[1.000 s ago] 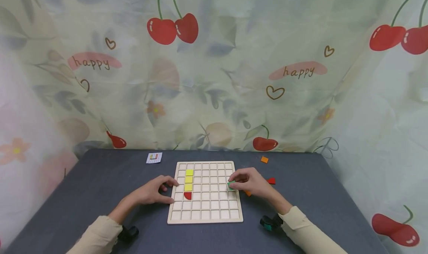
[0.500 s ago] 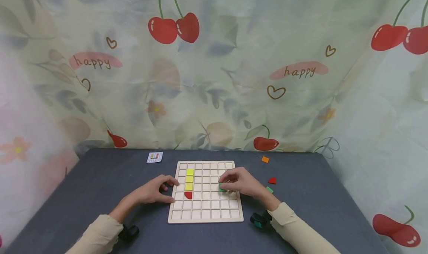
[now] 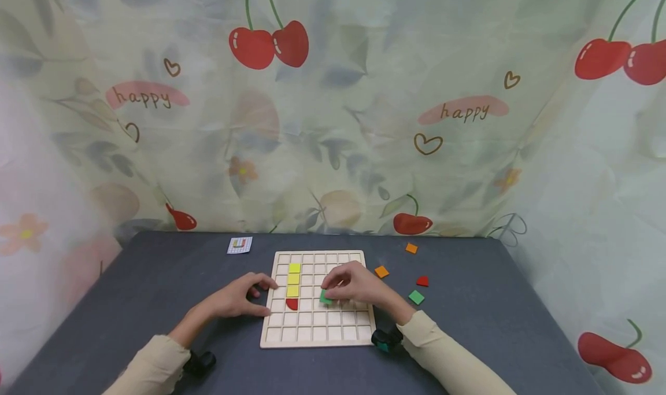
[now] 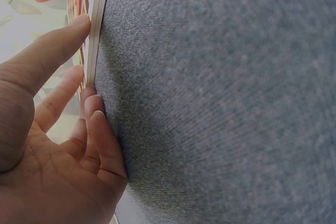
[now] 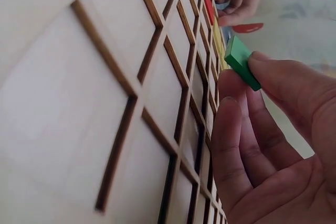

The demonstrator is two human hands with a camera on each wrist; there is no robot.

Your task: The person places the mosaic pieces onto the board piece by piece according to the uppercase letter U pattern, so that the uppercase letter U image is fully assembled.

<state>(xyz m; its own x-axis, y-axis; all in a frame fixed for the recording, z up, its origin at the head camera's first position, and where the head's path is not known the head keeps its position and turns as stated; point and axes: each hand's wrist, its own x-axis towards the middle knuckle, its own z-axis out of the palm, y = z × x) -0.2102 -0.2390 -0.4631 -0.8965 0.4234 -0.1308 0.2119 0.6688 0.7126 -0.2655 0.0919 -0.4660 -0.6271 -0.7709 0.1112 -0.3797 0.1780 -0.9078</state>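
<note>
A pale wooden grid board [image 3: 318, 343] lies on the dark table. In its second column from the left stand several yellow square tiles [image 3: 293, 279] in a row, with a red quarter-round tile [image 3: 292, 305] directly below them. My right hand [image 3: 354, 283] is above the middle of the board and pinches a green square tile [image 5: 242, 62] between thumb and fingers, tilted and clear of the slots in the right wrist view. My left hand [image 3: 241, 295] rests at the board's left edge, thumb and forefinger touching the rim [image 4: 94, 40], the other fingers loosely bent beside it.
Right of the board lie two orange square tiles [image 3: 382, 272], a red tile [image 3: 422, 281] and another green tile [image 3: 416, 297]. A small printed pattern card [image 3: 240, 245] is at the back left. A patterned curtain [image 3: 333, 123] hangs behind the table.
My right hand has carried the green tile leftward, from the board's right side to over its middle, uncovering the tiles beside the board. The left hand has stayed in place.
</note>
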